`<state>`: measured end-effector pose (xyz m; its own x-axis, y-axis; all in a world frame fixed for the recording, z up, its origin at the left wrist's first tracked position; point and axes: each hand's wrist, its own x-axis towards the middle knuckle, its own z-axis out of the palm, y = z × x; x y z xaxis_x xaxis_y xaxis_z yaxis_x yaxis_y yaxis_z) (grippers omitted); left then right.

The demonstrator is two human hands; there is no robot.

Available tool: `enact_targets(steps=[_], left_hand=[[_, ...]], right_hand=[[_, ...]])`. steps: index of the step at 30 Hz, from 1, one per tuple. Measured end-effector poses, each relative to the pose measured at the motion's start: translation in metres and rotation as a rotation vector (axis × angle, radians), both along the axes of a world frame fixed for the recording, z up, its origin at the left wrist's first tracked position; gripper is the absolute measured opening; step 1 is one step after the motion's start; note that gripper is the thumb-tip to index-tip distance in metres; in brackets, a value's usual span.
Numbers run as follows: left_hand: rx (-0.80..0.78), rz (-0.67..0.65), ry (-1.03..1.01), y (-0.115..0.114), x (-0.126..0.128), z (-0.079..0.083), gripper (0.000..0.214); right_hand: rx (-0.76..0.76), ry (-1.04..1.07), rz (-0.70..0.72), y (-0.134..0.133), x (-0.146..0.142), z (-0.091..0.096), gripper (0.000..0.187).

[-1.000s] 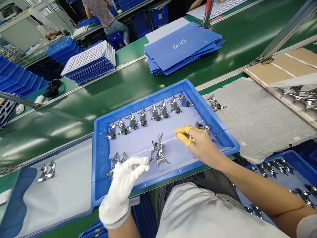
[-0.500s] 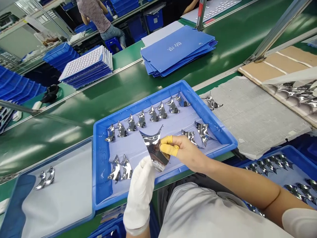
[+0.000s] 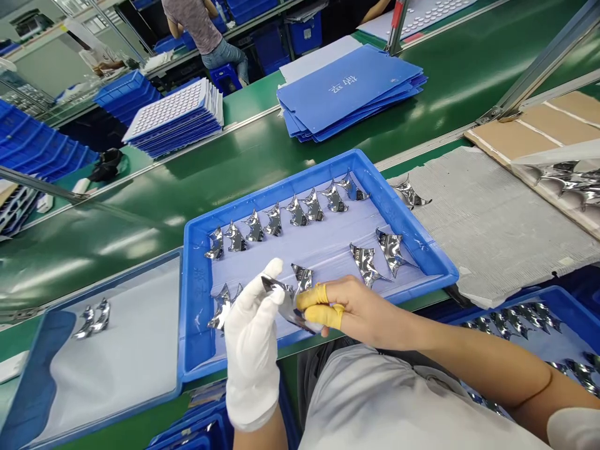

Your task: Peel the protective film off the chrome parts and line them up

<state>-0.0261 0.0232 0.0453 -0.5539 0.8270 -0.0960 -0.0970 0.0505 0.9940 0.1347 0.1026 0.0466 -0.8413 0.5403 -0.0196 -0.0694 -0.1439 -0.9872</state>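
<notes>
My left hand (image 3: 253, 337), in a white glove, is raised over the near edge of the blue tray (image 3: 197, 250) and pinches a shiny chrome curved part (image 3: 288, 297). My right hand (image 3: 349, 306), with yellow finger cots on two fingers, grips the same part from the right. The tray has a lilac liner. A row of several chrome parts (image 3: 285, 215) stands along its far side. Two more parts (image 3: 379, 256) lie at its right, and two others (image 3: 225, 300) near its left front.
A second tray (image 3: 94, 362) with a grey liner and two chrome parts (image 3: 94, 315) lies to the left. Right: a grey foam mat (image 3: 487, 219) with one part (image 3: 410, 194), cardboard with more parts. Beyond the green conveyor (image 3: 140, 206) are blue sheets (image 3: 347, 94) and stacked trays. A person stands far back.
My left hand lifted a chrome part from the tray; my right hand left the parts at the right and came over to grip it. Both hands have now drawn it nearer to me.
</notes>
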Motion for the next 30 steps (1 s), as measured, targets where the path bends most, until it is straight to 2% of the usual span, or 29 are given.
enact_targets(steps=[2,4,7,9,14,17,21,25,28,30], left_hand=[[0.002,0.020,0.026,-0.002,-0.002,-0.002,0.026],[0.007,0.001,0.036,-0.005,-0.003,-0.004,0.027],[0.033,-0.014,0.017,-0.008,-0.004,-0.006,0.030],[0.037,-0.008,-0.017,-0.008,-0.003,-0.006,0.031],[-0.062,-0.059,-0.044,-0.003,-0.001,0.001,0.035],[-0.117,-0.051,-0.054,0.002,0.002,0.006,0.035],[-0.111,-0.059,-0.090,0.006,0.004,0.010,0.025],[-0.098,-0.054,-0.091,0.009,0.005,0.010,0.021],[-0.098,-0.039,-0.147,0.009,0.006,0.008,0.029],[-0.098,-0.049,-0.167,0.007,0.006,0.007,0.036]], right_hand=[[0.227,-0.037,-0.003,0.000,0.005,0.004,0.023],[0.378,-0.075,-0.015,0.000,0.007,0.006,0.025],[0.430,-0.087,-0.029,0.000,0.008,0.007,0.023],[0.327,-0.038,-0.005,0.000,0.006,0.007,0.022],[-0.299,0.054,0.081,-0.002,0.002,0.006,0.017],[-0.480,0.032,0.085,0.000,0.003,0.005,0.021],[-0.568,0.005,0.098,0.002,0.003,0.005,0.024],[-0.578,-0.004,0.064,0.002,0.000,0.004,0.023],[-0.534,-0.003,-0.001,0.001,-0.001,0.001,0.021],[-0.412,0.004,-0.052,0.000,0.000,0.000,0.017]])
